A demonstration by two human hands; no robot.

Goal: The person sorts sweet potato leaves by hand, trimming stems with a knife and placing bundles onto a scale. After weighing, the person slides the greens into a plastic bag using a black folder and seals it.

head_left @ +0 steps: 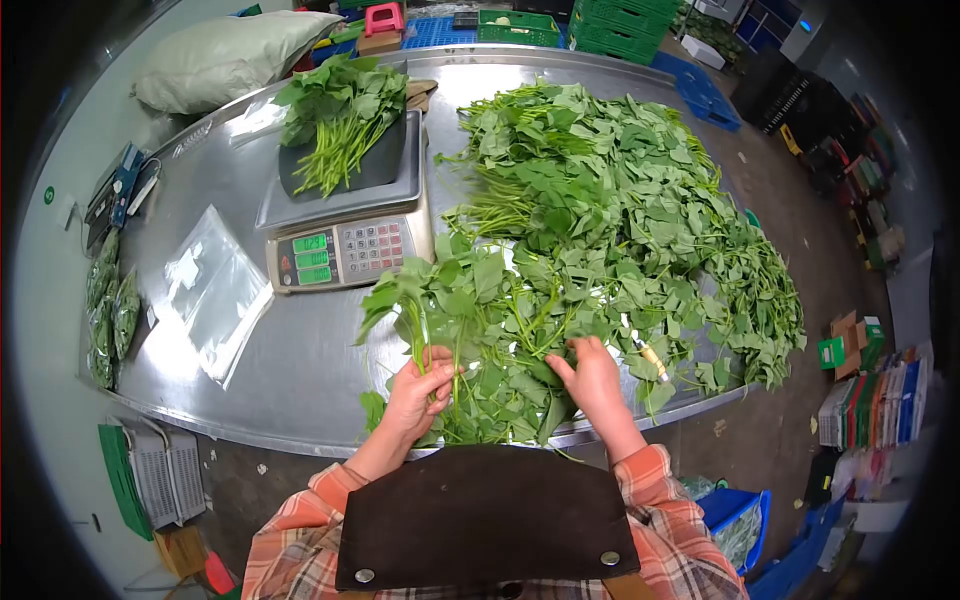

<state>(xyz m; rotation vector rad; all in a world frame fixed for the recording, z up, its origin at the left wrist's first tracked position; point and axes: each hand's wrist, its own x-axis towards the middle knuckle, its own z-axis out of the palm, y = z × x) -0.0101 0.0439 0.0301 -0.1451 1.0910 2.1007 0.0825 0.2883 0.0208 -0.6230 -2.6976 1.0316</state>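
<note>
Left hand (418, 392): closed around a small bunch of leafy stems (425, 300), leaves rising just beyond the knuckles. Right hand (590, 375): fingers curled into the loose greens, thumb out; whether it grips any stem cannot be told. Heap of greens (620, 200): beyond and right of both hands, covering the steel table (290, 370). Scale (345, 215): beyond the left hand, bearing a bundle (340, 115). Clear bags (215, 285): left of it.

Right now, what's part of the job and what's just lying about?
In use: left hand gripping stems; right hand in the greens pile; scale with a bunch; bags.
Lying about: sack, crates, basket.
</note>
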